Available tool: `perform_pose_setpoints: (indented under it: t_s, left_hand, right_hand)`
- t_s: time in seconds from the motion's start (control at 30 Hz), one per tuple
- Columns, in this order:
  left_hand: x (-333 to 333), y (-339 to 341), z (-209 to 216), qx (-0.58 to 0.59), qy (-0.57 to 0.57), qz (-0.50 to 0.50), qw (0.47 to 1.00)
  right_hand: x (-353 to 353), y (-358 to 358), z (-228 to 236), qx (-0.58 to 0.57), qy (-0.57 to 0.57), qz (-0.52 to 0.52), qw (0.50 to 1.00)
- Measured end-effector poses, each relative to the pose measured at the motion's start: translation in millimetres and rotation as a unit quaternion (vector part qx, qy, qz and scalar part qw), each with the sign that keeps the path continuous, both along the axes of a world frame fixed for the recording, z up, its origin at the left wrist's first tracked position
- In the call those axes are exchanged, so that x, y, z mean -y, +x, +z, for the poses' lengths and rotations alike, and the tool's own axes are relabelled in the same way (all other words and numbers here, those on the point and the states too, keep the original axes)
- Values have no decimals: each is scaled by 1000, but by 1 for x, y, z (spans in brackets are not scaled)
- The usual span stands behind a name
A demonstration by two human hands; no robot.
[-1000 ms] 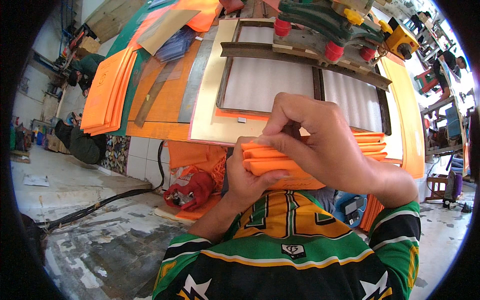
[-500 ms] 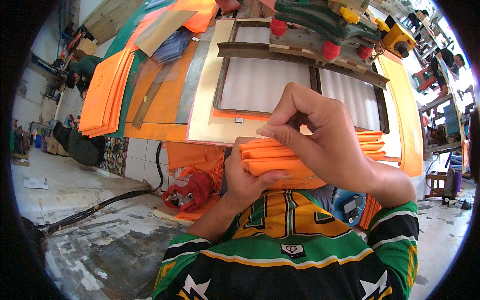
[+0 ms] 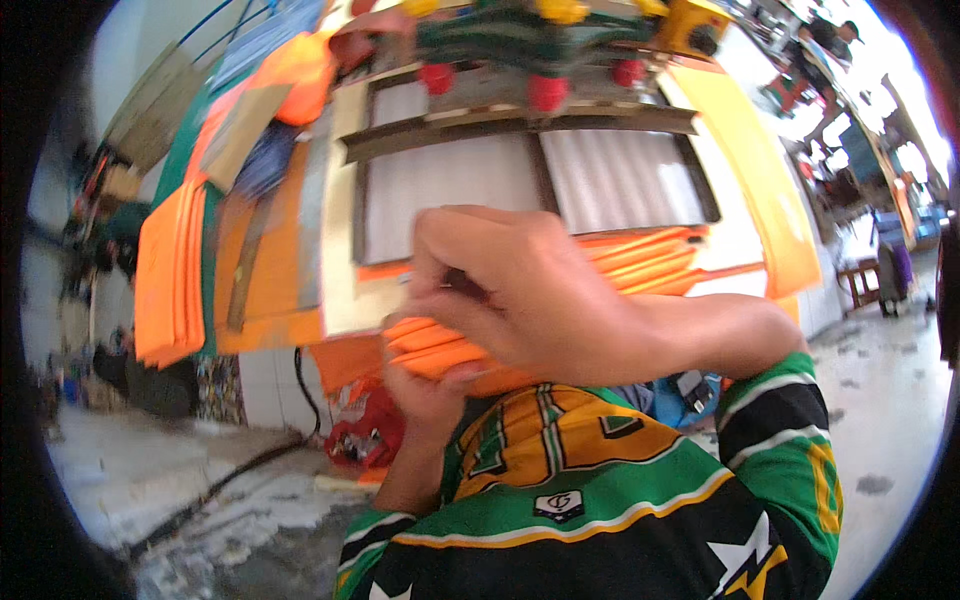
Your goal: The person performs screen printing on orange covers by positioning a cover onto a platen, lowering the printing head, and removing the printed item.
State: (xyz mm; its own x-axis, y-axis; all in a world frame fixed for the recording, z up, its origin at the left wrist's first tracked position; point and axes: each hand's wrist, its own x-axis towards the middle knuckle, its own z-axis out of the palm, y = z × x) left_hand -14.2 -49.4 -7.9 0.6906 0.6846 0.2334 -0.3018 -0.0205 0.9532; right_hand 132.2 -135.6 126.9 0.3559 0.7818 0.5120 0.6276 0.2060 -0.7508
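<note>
A thick bundle of folded orange sheets point(image 3: 645, 262), perhaps bags, lies across my lap at the table's near edge. My left hand point(image 3: 425, 400) is wrapped round its left end, thumb on the near side. Above that same end is my right hand point(image 3: 520, 280), its thumb and forefinger bent together in a pinch. Whatever the pinch holds, if anything, is too small and blurred to make out. My right hand and forearm hide the middle of the bundle.
Beyond the bundle stands a dark metal frame point(image 3: 540, 185) with a green fixture point(image 3: 500, 42) and red knobs point(image 3: 548, 93). At left is a stack of folded orange pieces point(image 3: 168, 275). A red bag point(image 3: 365, 425) sits below the table. People are in the far right background.
The view has swung, so the table appears shifted left and tilted. My right hand stays pinched near the bundle's left end, and my left hand keeps its hold.
</note>
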Motion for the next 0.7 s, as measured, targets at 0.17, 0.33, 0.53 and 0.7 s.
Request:
perform_pose_setpoints:
  t_s: [0.17, 0.33, 0.53, 0.7]
  left_hand:
    - [-9, 2, -4, 13, 6, 25, 1000]
    - [-26, 4, -14, 27, 39, 37, 998]
    - [-40, 9, -2, 10, -26, 7, 1000]
    - [-35, 17, -7, 36, 39, 34, 998]
  right_hand:
    - [16, 5, 15, -108, 36, -7, 993]
    - [63, 31, 18, -102, 148, -59, 982]
    - [122, 58, -9, -221, 218, -159, 937]
    - [134, 64, -30, -232, 196, -228, 925]
